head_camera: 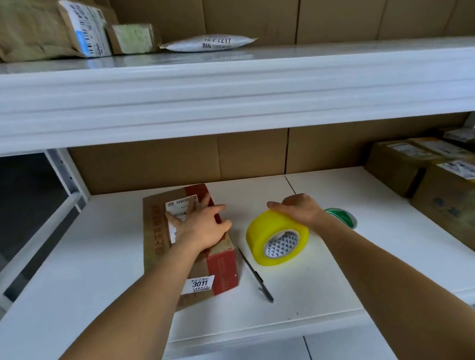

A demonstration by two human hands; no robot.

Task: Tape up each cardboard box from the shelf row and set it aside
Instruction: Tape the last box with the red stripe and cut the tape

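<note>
Box: my cardboard box (191, 241) lies flat on the white shelf (337, 264), close to the front edge. It has red bands and a white tag that says 3011.
Room to move: the shelf is bare behind the box and off to its left — lots of white there. To its right the shelf is busier.
Front edge: the near end of the box sits just back from the shelf lip.
Top shelf: a thick white upper shelf (236, 96) hangs over the box, so the room above it is low.
Left hand: my left hand (200, 225) lies flat on top of the box, fingers spread out, pressing on the white label (180, 207).
Right hand: my right hand (298, 208) is to the right of the box, curled over the top of the yellow tape roll (277, 238). It holds the roll, which stands on its edge.
Pen: a dark pen (255, 275) lies just right of the box, between it and the roll.
Green roll: a green tape roll (342, 217) peeks out behind my right wrist — most of it is hidden.
Far right of the box: more brown boxes (436, 181) are stacked there, cut off by the picture edge.
Hard to see: the small words on the labels are too blurry for me to read.
</note>
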